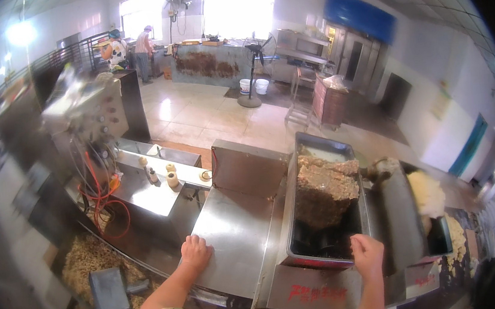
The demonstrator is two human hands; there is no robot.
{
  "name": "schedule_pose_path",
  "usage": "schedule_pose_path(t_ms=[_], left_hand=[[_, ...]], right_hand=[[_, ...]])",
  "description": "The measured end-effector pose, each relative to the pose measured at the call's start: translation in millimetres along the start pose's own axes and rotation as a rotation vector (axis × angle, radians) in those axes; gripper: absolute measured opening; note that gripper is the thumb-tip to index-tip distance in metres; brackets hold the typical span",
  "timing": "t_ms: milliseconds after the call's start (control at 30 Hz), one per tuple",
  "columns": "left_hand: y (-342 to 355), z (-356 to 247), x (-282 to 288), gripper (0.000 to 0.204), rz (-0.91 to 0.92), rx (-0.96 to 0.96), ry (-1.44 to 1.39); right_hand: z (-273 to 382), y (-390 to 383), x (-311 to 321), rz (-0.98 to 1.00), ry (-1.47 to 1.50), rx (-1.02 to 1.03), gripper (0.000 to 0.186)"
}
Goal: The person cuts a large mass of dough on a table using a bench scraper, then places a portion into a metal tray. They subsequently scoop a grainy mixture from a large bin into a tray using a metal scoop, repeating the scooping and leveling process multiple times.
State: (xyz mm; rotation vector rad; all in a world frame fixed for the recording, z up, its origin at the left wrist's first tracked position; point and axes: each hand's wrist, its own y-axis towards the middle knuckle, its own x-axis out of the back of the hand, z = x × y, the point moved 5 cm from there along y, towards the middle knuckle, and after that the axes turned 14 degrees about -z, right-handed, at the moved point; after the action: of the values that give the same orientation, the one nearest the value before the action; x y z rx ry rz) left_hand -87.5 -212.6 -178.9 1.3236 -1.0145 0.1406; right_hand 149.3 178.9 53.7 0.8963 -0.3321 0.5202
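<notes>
My left hand (196,254) rests on the left edge of a bare metal work surface (233,231), its fingers lying on the metal and holding nothing. Curled up, my right hand (368,254) is at the near right corner of a deep dark metal trough (291,252). Its fingers are closed, and whether they grip the rim or something small is hidden. Inside the trough, a big brownish, lumpy block of a grainy mass (327,191) stands toward the far end. The near end shows the dark bottom.
A pale lump (426,194) sits by a second container on the right. At lower left a grey scoop (110,289) lies on loose crumbs. A machine with knobs (90,117) and orange hoses stands left. Farther off are a standing fan (256,63) and two people (144,50).
</notes>
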Motion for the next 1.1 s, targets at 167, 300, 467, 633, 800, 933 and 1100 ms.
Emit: schedule_pose_path(t_ms=[167,300,467,633,800,933,1100], left_hand=[[18,0,9,0.029,-0.152,0.115,0.121],[6,33,-33,0.028,0.119,0.418,0.092],[4,68,-58,0.035,0.340,0.631,0.057],[-19,106,-69,0.047,0.317,0.756,-0.058],[-64,138,-62,0.058,0.255,1.159,-0.280],[14,79,5,0.047,-0.120,1.597,-0.914],[173,-58,87,0.031,-0.249,1.060,-1.375]], right_hand=[[-1,2,0,-0.006,-0.001,0.031,0.005],[-3,2,-3,-0.005,0.013,0.037,0.005],[-6,1,-5,-0.005,0.036,0.032,0.005],[4,3,0,0.014,0.002,0.022,0.006],[16,7,2,0.017,-0.017,0.126,0.007],[15,10,13,0.006,-0.047,0.167,0.006],[8,16,10,0.013,0.004,0.165,0.006]])
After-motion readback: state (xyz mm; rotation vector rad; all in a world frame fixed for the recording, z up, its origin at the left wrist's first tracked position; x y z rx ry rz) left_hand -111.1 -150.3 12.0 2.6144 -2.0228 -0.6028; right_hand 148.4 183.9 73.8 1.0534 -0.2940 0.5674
